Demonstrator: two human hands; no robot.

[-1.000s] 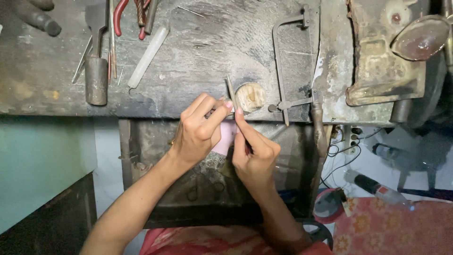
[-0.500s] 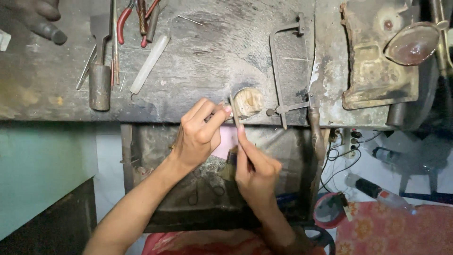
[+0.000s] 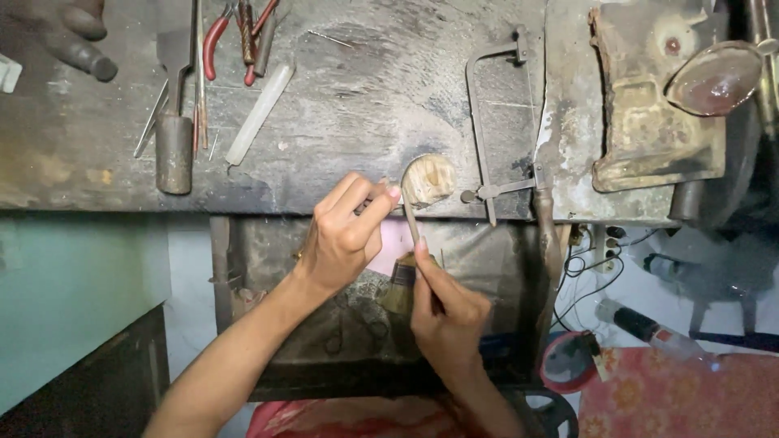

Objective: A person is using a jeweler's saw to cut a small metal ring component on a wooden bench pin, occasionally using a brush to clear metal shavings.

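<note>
- The left hand, at the centre of the frame, is closed in a pinch: thumb and forefinger press together on something small at the round wooden peg that juts from the near edge of the workbench; the piece itself is too small to make out
- The right hand, just below and right of centre, grips a thin file whose tip reaches up to the peg; the same fist also carries a small brush, its pale bristles fanning out to the left
- Compared with a second ago, the right hand has slid lower in the frame, from close under the peg to well beneath the bench edge, and the brush, not visible then, now shows in the fist
- The file has drawn down with the hand, so it reads as the back end of a filing stroke, with the pinched piece kept on the peg
- The left hand has hardly shifted; its pinch sits at the same spot beside the peg
- On the bench, a frame saw lies right of the peg, red-handled pliers and a white stick at upper left
- Another person's hand rests in the upper left corner, apart from the work
</note>
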